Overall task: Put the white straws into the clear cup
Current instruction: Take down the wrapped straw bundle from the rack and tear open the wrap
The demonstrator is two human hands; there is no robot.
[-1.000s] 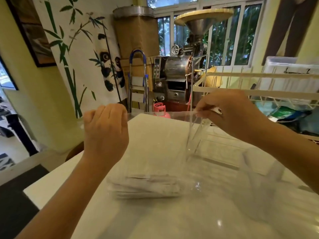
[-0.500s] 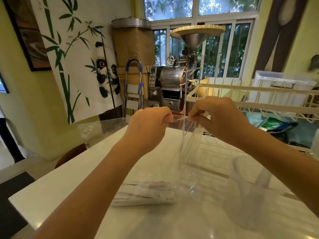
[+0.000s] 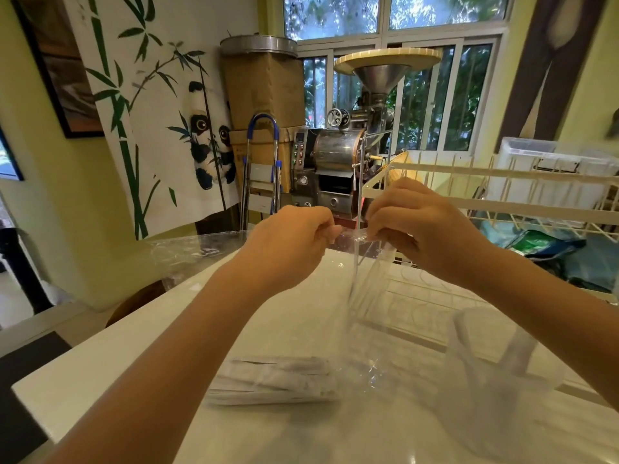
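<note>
The white straws (image 3: 274, 380) lie flat in a bunch on the white table (image 3: 100, 373), inside the low end of a long clear plastic bag (image 3: 360, 296); they are still in their wrappers and look a bit blurry through the plastic; the bag goes up from the straws to both hands, so its top end is in the air; the left hand (image 3: 288, 242) is closed in a pinch on the top edge of the bag, and the right hand (image 3: 418, 229) is closed in a pinch on the same edge, just beside it; the two hands are very near each other, above the far side of the table; the clear cup (image 3: 502, 373) stands on the table to the right of the straws, under the right arm; something pale leans inside the cup, but it is too blurry to tell what it is; more clear plastic (image 3: 187, 252) lies crumpled at the far left edge of the table; behind the hands there is a white wire rack (image 3: 502, 192); past the table stands a shiny metal machine (image 3: 341, 162) with a big funnel on top; on the left wall hangs a cloth with a panda (image 3: 207, 152) and green bamboo; windows (image 3: 402, 61) at the back show green leaves outside.
</note>
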